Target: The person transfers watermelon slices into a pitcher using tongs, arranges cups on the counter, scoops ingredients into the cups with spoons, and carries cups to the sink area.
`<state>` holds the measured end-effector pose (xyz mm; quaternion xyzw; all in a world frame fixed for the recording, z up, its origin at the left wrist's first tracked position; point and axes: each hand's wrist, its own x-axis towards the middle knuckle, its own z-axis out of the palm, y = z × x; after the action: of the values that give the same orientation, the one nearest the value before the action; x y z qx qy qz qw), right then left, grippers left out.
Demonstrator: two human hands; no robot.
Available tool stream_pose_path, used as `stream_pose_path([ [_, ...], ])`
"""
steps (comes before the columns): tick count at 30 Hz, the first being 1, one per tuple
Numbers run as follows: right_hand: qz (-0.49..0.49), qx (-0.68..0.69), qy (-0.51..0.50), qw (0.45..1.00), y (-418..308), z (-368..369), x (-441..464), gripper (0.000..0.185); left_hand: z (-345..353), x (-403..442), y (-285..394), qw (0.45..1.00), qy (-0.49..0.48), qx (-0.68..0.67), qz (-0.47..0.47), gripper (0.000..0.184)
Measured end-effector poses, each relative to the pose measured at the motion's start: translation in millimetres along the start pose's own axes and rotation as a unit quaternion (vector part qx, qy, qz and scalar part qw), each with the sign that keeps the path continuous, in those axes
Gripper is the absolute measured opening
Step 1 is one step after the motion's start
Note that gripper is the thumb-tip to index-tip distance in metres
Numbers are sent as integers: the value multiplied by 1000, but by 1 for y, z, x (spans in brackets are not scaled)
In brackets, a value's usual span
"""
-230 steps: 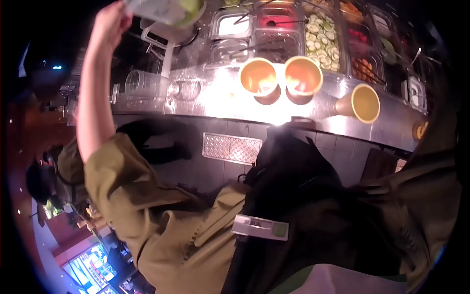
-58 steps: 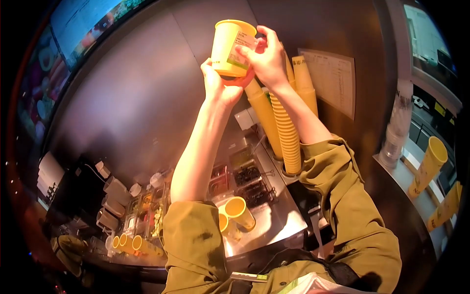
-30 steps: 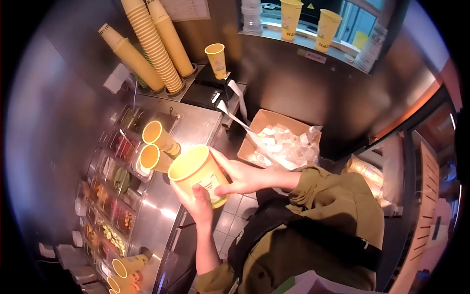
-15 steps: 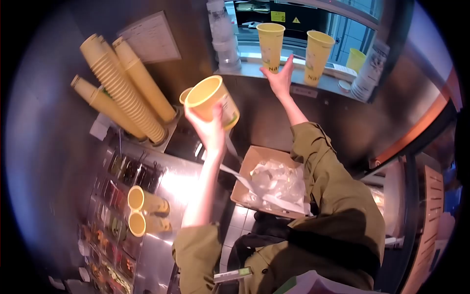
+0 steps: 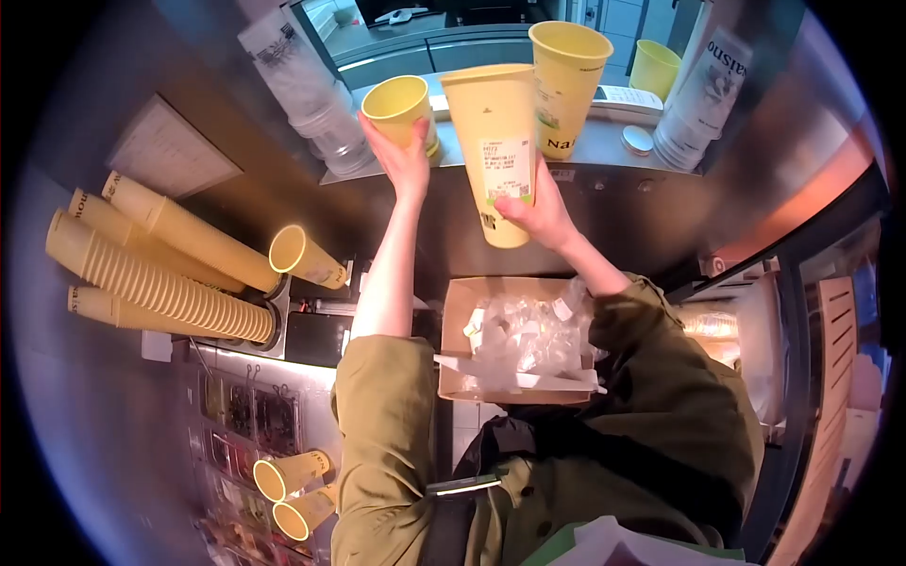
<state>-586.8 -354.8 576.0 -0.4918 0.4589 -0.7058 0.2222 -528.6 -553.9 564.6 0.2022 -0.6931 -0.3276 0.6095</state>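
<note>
Clock-face per the view, 12 = top. Hands are working apart, each gripping its own cup. L hand (image 5: 406, 172) is wrapping the short yellow paper cup (image 5: 401, 113) at approx 11-12, mouth up, right by the window ledge (image 5: 609, 146); can't tell if the base is touching it. R hand (image 5: 547, 212) is clamping the labelled tall paper cup (image 5: 495, 123) at 12-1, thumb pressing near the printed label (image 5: 508, 170), base hanging clear of the ledge's front edge.

Progress, as far as it shows: label's on the tall cup, so that bit's looking done; short cup isn't showing one from this side. Neither cup's being let go yet, so I'd call it mid-handling. Contents: can't tell for either.

Nearby: an unheld tall cup (image 5: 569, 90) is standing on the ledge at 1, just beside the R-hand one; clear cup stacks are flanking at 11 (image 5: 326, 127) & 2 (image 5: 698, 99). Single cup (image 5: 307, 257) is waiting at 9-10, cup stacks (image 5: 175, 274) at 9, two more cups (image 5: 307, 495) on the counter at 7.
</note>
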Motion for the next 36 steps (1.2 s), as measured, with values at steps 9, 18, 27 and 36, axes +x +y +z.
stream_pose_path([
  [9,46,7,-57,997,-2,-8,-9,77,-8,-52,67,983,-114,-140,30,91],
  [18,-212,-392,304,842,-6,-62,19,87,-32,-75,88,896,-123,-374,-206,82],
  [27,-125,-108,229,959,-18,-61,21,58,-90,-137,104,879,-139,-330,-314,96],
  [36,194,110,-303,926,75,178,-117,57,-271,-314,228,850,147,-261,-434,99],
])
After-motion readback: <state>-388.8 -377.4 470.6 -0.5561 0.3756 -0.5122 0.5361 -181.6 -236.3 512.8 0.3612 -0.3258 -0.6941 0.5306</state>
